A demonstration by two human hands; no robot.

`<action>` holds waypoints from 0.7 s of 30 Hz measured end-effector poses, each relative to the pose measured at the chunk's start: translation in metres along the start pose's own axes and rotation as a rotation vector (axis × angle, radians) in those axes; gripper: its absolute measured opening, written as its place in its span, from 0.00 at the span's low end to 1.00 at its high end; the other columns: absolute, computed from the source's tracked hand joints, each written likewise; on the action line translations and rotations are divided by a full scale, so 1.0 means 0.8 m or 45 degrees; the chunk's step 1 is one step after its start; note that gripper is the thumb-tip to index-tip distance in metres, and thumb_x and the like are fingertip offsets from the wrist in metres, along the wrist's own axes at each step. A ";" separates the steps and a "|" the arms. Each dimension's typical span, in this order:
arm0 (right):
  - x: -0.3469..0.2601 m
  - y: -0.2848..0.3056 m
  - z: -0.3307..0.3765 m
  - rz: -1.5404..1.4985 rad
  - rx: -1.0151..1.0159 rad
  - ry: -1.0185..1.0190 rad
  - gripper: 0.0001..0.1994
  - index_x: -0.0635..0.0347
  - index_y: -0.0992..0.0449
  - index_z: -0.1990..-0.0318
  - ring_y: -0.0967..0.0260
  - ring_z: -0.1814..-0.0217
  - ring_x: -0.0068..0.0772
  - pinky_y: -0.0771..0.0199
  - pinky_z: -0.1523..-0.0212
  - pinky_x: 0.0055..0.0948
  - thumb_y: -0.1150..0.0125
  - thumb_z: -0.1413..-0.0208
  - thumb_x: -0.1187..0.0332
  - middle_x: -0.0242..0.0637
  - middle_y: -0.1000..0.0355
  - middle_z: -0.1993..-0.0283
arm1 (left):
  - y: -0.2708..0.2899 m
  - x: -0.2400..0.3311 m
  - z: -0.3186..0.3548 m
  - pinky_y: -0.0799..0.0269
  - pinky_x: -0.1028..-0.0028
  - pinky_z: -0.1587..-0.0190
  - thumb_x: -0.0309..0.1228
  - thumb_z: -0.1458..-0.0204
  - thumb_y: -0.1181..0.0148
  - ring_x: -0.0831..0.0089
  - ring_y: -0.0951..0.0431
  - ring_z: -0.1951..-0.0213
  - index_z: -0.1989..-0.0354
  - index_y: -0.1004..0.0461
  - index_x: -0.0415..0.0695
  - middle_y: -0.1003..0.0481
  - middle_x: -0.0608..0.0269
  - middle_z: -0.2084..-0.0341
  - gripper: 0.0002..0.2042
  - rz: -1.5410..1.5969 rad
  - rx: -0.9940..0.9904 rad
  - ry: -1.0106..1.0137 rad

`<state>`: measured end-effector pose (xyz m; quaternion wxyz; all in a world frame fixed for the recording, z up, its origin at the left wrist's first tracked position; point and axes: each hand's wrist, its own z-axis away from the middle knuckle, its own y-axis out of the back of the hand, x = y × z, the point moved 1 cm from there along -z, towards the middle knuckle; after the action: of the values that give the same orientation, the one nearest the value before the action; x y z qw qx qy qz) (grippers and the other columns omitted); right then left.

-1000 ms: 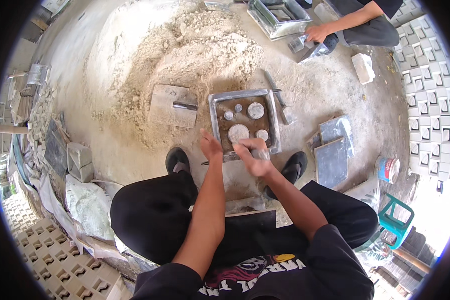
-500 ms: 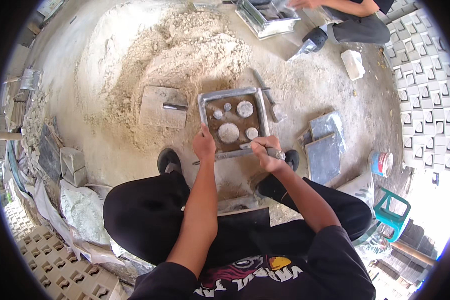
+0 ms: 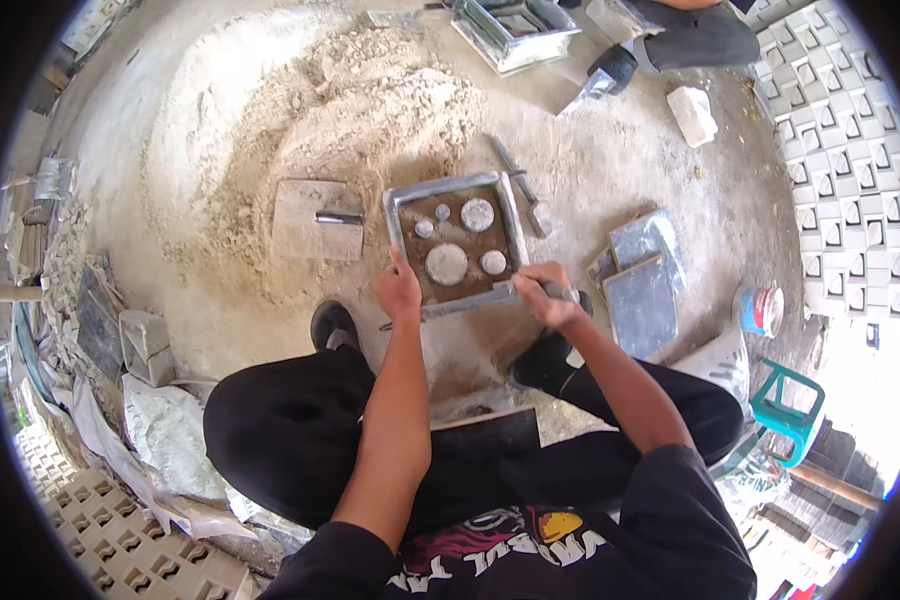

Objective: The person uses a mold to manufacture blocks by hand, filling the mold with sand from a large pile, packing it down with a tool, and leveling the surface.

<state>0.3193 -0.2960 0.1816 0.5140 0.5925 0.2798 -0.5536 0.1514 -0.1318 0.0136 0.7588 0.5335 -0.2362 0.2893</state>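
Note:
A square grey mould frame (image 3: 454,184) lies on the ground before me. Inside is damp brown material with several round pale discs (image 3: 447,264) of different sizes. My left hand (image 3: 400,293) is closed on the frame's near left corner, thumb along its left side. My right hand (image 3: 548,294) is closed around the thick round handle of a trowel-like tool (image 3: 568,294) at the near right corner. The tool's working end is mostly hidden by the fingers and the frame's edge.
Left of the frame, a flat float (image 3: 300,222) with a metal handle rests by a heap of pale powder (image 3: 370,110). A hammer-like tool (image 3: 515,170) and flat grey plates (image 3: 642,305) lie right. Beyond, a co-worker's leg (image 3: 695,42) is beside another mould (image 3: 515,45).
My right hand with its tool has shifted slightly right relative to the frame, while my left hand keeps its hold. The co-worker's hand has left the view by the far mould.

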 end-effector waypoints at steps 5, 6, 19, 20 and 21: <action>-0.020 -0.020 -0.008 -0.120 0.312 0.010 0.14 0.65 0.29 0.80 0.46 0.79 0.16 0.44 0.78 0.25 0.43 0.44 0.67 0.28 0.40 0.85 | 0.003 0.001 0.007 0.35 0.52 0.62 0.61 0.44 0.65 0.41 0.26 0.67 0.75 0.23 0.32 0.25 0.39 0.75 0.38 0.034 -0.075 0.110; -0.033 -0.017 0.000 -0.111 0.159 0.003 0.15 0.65 0.31 0.80 0.46 0.78 0.17 0.44 0.78 0.27 0.44 0.44 0.67 0.28 0.41 0.84 | 0.003 -0.002 0.005 0.36 0.52 0.62 0.61 0.44 0.65 0.41 0.27 0.68 0.75 0.23 0.32 0.25 0.38 0.75 0.38 0.022 -0.050 0.106; -0.025 -0.078 -0.018 -0.159 0.234 0.104 0.18 0.67 0.39 0.83 0.53 0.81 0.17 0.51 0.81 0.26 0.46 0.43 0.72 0.29 0.49 0.86 | 0.002 0.002 0.002 0.36 0.51 0.61 0.59 0.42 0.68 0.39 0.27 0.66 0.73 0.24 0.30 0.26 0.36 0.74 0.38 0.173 -0.019 0.145; -0.037 -0.081 -0.008 -0.126 0.143 0.155 0.17 0.68 0.39 0.83 0.53 0.81 0.17 0.51 0.81 0.26 0.45 0.43 0.72 0.29 0.48 0.86 | 0.002 -0.004 0.004 0.37 0.51 0.60 0.58 0.42 0.68 0.38 0.28 0.65 0.73 0.25 0.30 0.26 0.35 0.74 0.38 0.181 0.010 0.173; -0.046 -0.085 -0.003 -0.093 0.053 0.205 0.17 0.68 0.38 0.83 0.53 0.80 0.17 0.51 0.80 0.26 0.45 0.43 0.73 0.29 0.47 0.86 | 0.002 -0.010 0.004 0.37 0.50 0.59 0.57 0.42 0.69 0.37 0.28 0.64 0.73 0.25 0.29 0.26 0.35 0.73 0.38 0.187 0.038 0.201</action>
<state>0.2508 -0.2637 0.1958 0.4568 0.6350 0.3301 -0.5283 0.1443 -0.1363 0.0102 0.7437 0.5016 -0.2100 0.3888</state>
